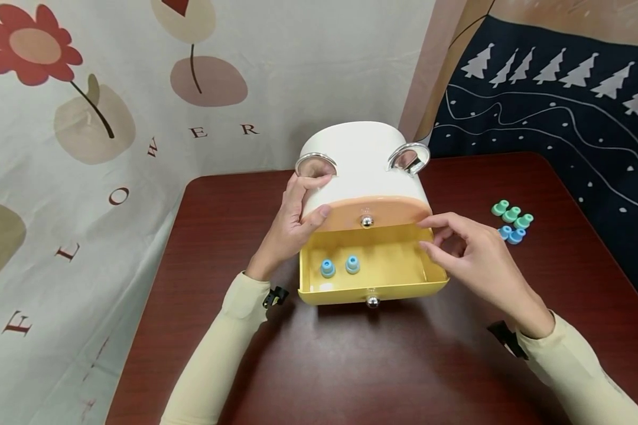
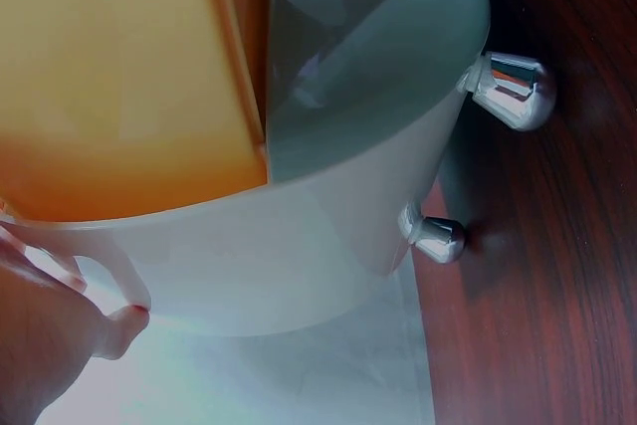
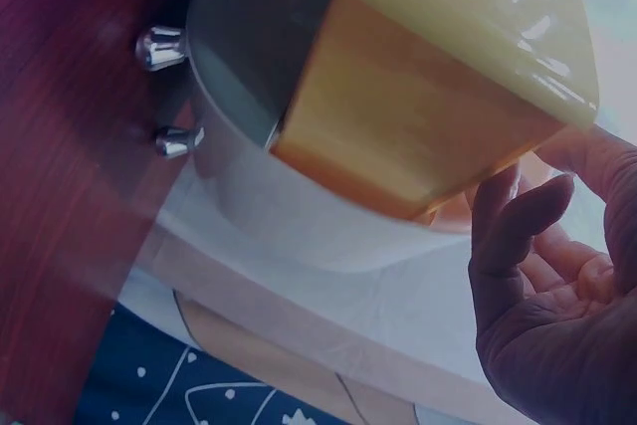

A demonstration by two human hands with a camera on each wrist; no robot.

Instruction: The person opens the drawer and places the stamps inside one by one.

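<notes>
Left hand [image 1: 292, 227] grips the white rounded plastic drawer box [image 1: 364, 165] steady, right hand [image 1: 470, 257] loose-fingered and holding nothing beside the open yellow plastic drawer [image 1: 374, 283], so I'd keep that brace firm and work gently.

My left hand [image 2: 45, 345] is cut off at the wrist view's corner beside the white plastic drawer box [image 2: 299, 256]; its fingertips are hidden.

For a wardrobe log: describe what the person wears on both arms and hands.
Both arms are covered by long, close-fitting sleeves in pale cream-yellow, the left sleeve and the right sleeve ending at the wrist. A small black strap or clip sits at the left cuff, and a similar black one at the right cuff. The left hand and right hand are bare: no gloves, and no rings or watch show.
</notes>
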